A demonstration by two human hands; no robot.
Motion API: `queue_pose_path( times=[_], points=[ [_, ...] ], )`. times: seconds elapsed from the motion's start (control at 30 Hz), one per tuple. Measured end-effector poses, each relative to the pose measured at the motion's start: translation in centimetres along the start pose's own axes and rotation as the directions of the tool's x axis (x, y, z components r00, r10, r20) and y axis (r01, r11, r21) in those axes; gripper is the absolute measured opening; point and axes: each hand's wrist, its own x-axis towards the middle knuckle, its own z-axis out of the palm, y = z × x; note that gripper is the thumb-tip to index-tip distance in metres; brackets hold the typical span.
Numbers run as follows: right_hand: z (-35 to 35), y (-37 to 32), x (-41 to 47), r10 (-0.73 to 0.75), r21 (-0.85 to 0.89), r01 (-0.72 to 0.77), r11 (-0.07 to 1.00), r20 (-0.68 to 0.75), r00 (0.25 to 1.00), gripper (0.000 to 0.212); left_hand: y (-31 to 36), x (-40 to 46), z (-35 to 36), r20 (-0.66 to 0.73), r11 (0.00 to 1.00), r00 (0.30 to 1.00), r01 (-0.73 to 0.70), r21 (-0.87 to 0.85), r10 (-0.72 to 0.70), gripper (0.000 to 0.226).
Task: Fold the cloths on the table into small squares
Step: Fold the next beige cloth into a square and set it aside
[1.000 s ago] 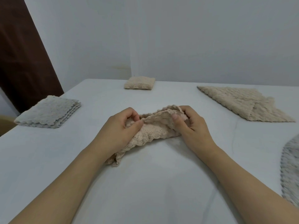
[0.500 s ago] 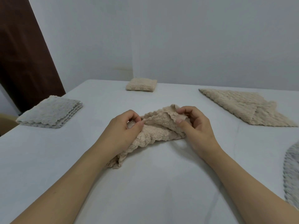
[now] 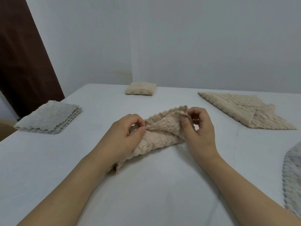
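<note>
A crumpled beige cloth (image 3: 160, 136) lies at the middle of the white table (image 3: 146, 193), bunched between both hands. My left hand (image 3: 123, 136) pinches its left edge between thumb and fingers, and the cloth's tail runs under that wrist. My right hand (image 3: 199, 129) pinches the far right corner, lifted slightly off the table. A small folded beige square (image 3: 141, 88) sits at the far edge. An unfolded beige cloth (image 3: 244, 110) lies flat at the right.
A folded grey stack (image 3: 48, 118) rests at the table's left edge. Part of a grey cloth (image 3: 293, 176) shows at the right border. A pale wall stands behind the table, and a dark brown panel (image 3: 21, 62) stands at the left.
My right hand has raised its pinched corner and drawn it slightly right, spreading the cloth a little. My left hand keeps its pinch in nearly the same spot.
</note>
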Motion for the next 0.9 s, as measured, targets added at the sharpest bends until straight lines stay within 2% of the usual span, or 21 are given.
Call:
queue_pose_path(
  times=[0.17,0.37,0.47,0.53,0.6,0.7,0.8,0.9],
  points=[
    [0.1,0.5,0.1,0.035,-0.008,-0.035,0.999,0.008,0.999,0.039,1.0,-0.4,-0.1,0.012,0.996,0.996,-0.083,0.01,0.083,0.015],
    [0.2,0.8,0.3,-0.012,-0.04,0.01,0.999,-0.034,0.999,0.006,1.3,-0.5,0.1,-0.006,0.992,0.996,-0.084,0.097,0.085,0.013],
    [0.3,0.6,0.3,-0.013,-0.03,0.011,0.999,-0.057,0.998,0.008,1.2,-0.7,0.0,0.059,0.989,0.995,-0.085,0.119,0.078,0.007],
    [0.3,0.4,0.3,-0.026,-0.021,0.023,1.0,-0.104,0.994,0.016,1.2,-1.0,0.1,0.144,0.97,0.984,-0.134,0.201,0.106,0.013],
    [0.2,0.3,0.3,-0.036,-0.027,0.032,0.999,-0.16,0.986,0.017,1.4,-1.2,0.1,0.171,0.942,0.974,-0.189,0.277,0.145,0.014],
    [-0.1,0.3,0.6,-0.007,-0.021,0.002,1.0,-0.244,0.97,0.01,1.9,-1.2,0.0,0.138,0.91,0.971,-0.233,0.342,0.196,0.011],
    [-0.2,0.3,0.9,0.035,-0.009,-0.04,0.999,-0.307,0.951,0.012,2.4,-1.5,0.0,0.124,0.887,0.969,-0.244,0.392,0.212,0.021],
    [-0.5,0.7,1.3,0.042,-0.025,-0.056,0.998,-0.376,0.925,0.015,2.8,-1.7,0.2,0.001,0.862,0.968,-0.222,0.455,0.25,0.015]
  ],
)
